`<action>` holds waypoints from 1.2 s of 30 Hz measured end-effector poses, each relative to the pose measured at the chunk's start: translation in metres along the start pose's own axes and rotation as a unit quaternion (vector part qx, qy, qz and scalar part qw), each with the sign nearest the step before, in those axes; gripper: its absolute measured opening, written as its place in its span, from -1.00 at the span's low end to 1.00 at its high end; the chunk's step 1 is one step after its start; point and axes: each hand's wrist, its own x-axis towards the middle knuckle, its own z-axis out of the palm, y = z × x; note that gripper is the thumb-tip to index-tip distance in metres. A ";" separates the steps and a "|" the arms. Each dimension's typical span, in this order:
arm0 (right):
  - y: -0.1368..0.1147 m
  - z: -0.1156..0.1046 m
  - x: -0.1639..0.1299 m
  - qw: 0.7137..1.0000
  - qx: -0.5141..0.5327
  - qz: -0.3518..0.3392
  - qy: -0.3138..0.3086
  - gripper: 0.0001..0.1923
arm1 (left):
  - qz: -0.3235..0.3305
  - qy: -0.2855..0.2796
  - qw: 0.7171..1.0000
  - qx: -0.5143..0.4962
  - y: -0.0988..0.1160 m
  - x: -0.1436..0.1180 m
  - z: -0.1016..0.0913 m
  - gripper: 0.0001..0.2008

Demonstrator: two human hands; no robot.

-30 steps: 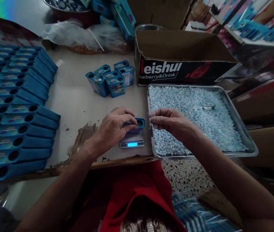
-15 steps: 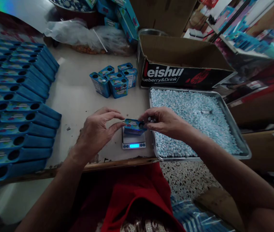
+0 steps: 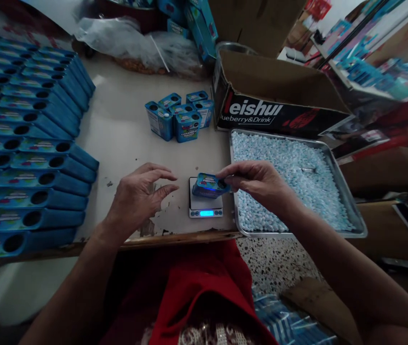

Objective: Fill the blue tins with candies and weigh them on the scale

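My right hand (image 3: 257, 182) pinches a small blue candy box (image 3: 209, 185) by its right end, just above a small digital scale (image 3: 205, 204) with a lit blue display. The box lies on its side with its round hole by my fingers. My left hand (image 3: 137, 199) hovers open to the left of the scale, fingers spread, holding nothing. A metal tray (image 3: 347, 206) full of pale blue candies sits right of the scale, under my right wrist.
Several upright blue boxes (image 3: 178, 120) stand in a cluster behind the scale. Rows of long blue cartons (image 3: 27, 143) fill the table's left side. A cardboard box (image 3: 279, 96) stands behind the tray, plastic bags (image 3: 135, 43) at the back.
My left hand let go of the blue box and drew back to the left. My right hand took the box and now holds it alone over the scale.
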 end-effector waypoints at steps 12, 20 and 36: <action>0.010 0.004 -0.001 1.000 0.019 0.011 0.013 -0.81 | 0.006 0.005 1.000 0.003 0.005 0.002 0.000 -0.78; 0.002 -0.013 0.012 0.993 0.090 0.032 0.073 -0.76 | 0.088 -0.073 0.990 0.078 0.033 0.021 0.034 -0.47; -0.048 0.065 0.223 0.881 -0.444 -0.163 0.027 -0.64 | 0.008 -0.084 0.937 0.340 -0.063 0.121 -0.162 -0.51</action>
